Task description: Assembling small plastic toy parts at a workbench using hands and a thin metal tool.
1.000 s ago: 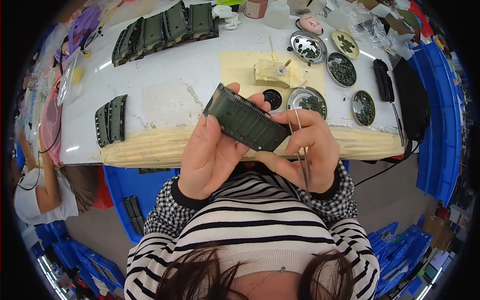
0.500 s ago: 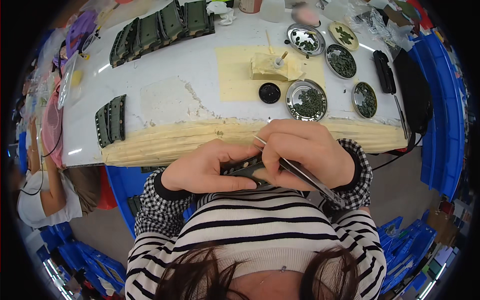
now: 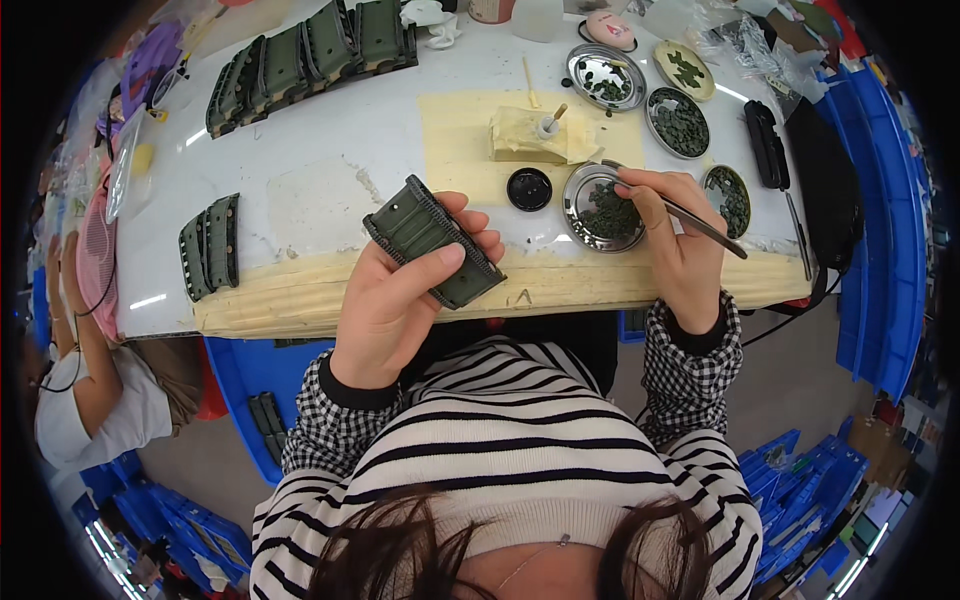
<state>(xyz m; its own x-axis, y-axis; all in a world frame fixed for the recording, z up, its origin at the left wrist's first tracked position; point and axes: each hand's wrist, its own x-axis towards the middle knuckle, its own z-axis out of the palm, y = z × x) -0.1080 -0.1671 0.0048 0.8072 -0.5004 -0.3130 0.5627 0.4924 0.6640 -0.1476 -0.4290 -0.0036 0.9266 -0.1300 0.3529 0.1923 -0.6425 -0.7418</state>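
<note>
My left hand (image 3: 400, 290) grips a dark green model hull piece (image 3: 432, 240), ribbed along its edges, thumb across its face and fingers behind. My right hand (image 3: 685, 235) pinches a pair of metal tweezers (image 3: 708, 228). Their tips reach over a round metal dish (image 3: 572, 213) heaped with small dark green parts; whether they grip a part is too small to tell. A black round cap (image 3: 529, 189) lies left of that dish. Behind it, a small pot with a stick (image 3: 548, 124) stands in a tape-wrapped block (image 3: 510, 138).
More dishes of green parts (image 3: 680, 122) stand at the right, near a black case (image 3: 768, 145). Large green hull pieces (image 3: 310, 60) line the back left; smaller ones (image 3: 212, 248) lie at the left. Yellowish tape (image 3: 300, 290) covers the table's front edge. Another person (image 3: 105, 400) sits at far left.
My hands have parted. The left has lifted the green piece and turned its face up; the right has carried the tweezers forward and right to the dish of small parts.
</note>
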